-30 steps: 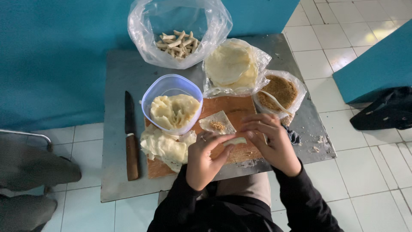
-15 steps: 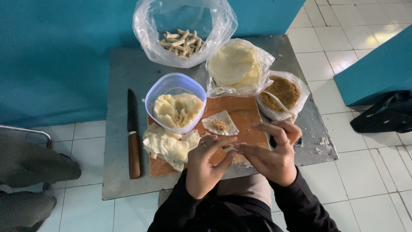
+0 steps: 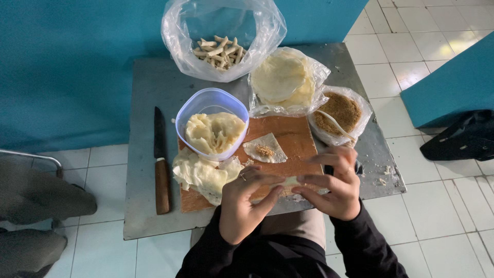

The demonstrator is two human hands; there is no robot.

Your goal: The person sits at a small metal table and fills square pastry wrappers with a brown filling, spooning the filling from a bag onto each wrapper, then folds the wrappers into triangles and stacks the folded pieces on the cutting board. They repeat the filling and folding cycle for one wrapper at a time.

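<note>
— What sits between the two hands?

— A small pale roll of wrapper (image 3: 289, 181), held just above the near edge of the wooden board (image 3: 293, 135). The left hand (image 3: 246, 201) pinches its left end between thumb and fingers; the right hand (image 3: 333, 183) pinches the right end, its upper fingers (image 3: 329, 154) slightly spread above the roll.

— And on the board itself?

— One flat wrapper (image 3: 265, 149) with a dab of brown filling on it, lying apart from the hands, toward the board's middle. At the board's left end rests a heap of loose pale wrappers (image 3: 200, 174), just beside the left hand.

— What stands behind that heap?

— A clear plastic tub with a bluish rim (image 3: 212, 103), holding more crumpled pale sheets; it overlaps the board's far left corner.

— Further out?

— To the right, an open bag of brown crumbly filling (image 3: 338, 110) with a pale spoon handle leaning in it, touching the board's far right corner. Behind the board is a bag of round stacked wrappers (image 3: 282, 80), and behind that a large clear bag of short pale sticks (image 3: 218, 49).

— Anything left of the board?

— A knife with a wooden handle (image 3: 161, 164), lying lengthwise on the grey metal bench (image 3: 146, 103), blade pointing away from the person. The bench stands on a white tiled floor (image 3: 427, 62) against a teal wall (image 3: 67, 67).
</note>
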